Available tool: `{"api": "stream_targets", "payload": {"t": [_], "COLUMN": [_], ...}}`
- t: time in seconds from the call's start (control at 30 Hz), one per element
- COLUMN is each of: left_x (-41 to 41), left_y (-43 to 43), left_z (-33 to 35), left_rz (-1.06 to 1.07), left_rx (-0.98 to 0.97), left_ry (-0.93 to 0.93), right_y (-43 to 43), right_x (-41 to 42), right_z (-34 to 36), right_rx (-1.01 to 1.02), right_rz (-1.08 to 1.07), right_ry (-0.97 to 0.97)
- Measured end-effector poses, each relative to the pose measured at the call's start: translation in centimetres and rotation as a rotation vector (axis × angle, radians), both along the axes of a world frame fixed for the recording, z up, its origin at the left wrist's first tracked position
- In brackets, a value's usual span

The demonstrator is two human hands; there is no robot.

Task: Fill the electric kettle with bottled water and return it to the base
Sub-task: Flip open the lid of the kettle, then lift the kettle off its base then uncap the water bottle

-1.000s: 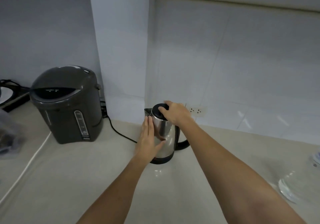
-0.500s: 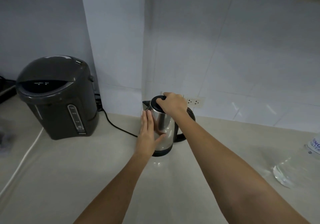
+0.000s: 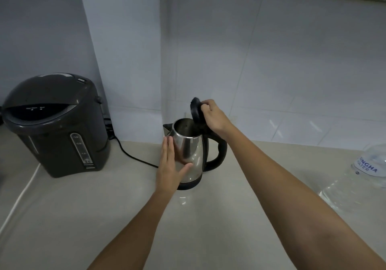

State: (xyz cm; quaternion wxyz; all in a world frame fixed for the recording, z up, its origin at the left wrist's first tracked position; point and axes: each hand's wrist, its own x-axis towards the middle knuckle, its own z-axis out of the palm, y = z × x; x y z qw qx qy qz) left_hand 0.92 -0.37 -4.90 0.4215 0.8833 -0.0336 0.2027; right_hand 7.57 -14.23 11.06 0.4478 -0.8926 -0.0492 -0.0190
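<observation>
A steel electric kettle (image 3: 191,150) with a black handle stands on its black base on the beige counter, near the back wall. Its mouth is uncovered and the inside looks dark. My left hand (image 3: 170,165) lies flat against the kettle's left side, fingers straight, thumb on the front. My right hand (image 3: 213,116) grips the black round lid (image 3: 195,111), tilted upright above the rim at the handle side. A large clear water bottle (image 3: 359,178) with a white and blue label lies at the right edge, partly cut off.
A dark grey hot water dispenser (image 3: 56,123) stands at the left. A black cord (image 3: 133,157) runs from the wall corner to the kettle. A white cable (image 3: 18,198) trails along the counter's left side. The tiled wall rises right behind the kettle.
My right hand has swung the black lid up off the kettle's mouth, which was covered before. My left hand has stayed against the kettle's side.
</observation>
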Motion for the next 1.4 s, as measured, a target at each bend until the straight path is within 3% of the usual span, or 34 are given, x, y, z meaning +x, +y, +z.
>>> {"api": "stream_targets", "payload": {"t": [0.1,0.2,0.3,0.5,0.63,0.73,0.87,1.17,1.4], "left_x": [0.0,0.2,0.3,0.2,1.2,2.0,2.2,1.9,1.8], "left_y": [0.4,1.0,1.5,1.7,2.0,2.5,2.9,1.8,-4.6], "left_z": [-0.3,-0.6,-1.0,-0.6,-0.4,-0.4,0.4,3.9,7.7], "left_rz": [0.114,0.113,0.081,0.081,0.004,-0.089,-0.101,-0.078,-0.124], "left_rx": [-0.021,-0.043,-0.042,-0.223,-0.374,-0.398,-0.334,-0.224,-0.201], "left_ry": [-0.052,-0.057,-0.052,0.029,0.254,0.333,0.319,0.241,0.162], "right_y": [-2.2,-4.3,-5.6,-6.0,-6.0,-6.3,-5.7,-7.0,-13.4], "right_x": [-0.9,-2.1,-2.9,-2.7,-2.7,-3.1,-2.9,-3.2,-4.1], "right_z": [-1.6,-2.7,-3.9,-6.2,-8.3,-10.0,-9.9,-7.5,-4.0], "right_rx": [0.240,0.460,0.494,0.536,0.461,0.277,0.121,0.159,0.186], "right_rz": [-0.070,-0.091,-0.084,-0.100,-0.109,-0.101,-0.173,-0.196,-0.244], "right_ry": [-0.094,-0.056,0.029,0.088,0.105,0.091,0.011,-0.047,-0.137]}}
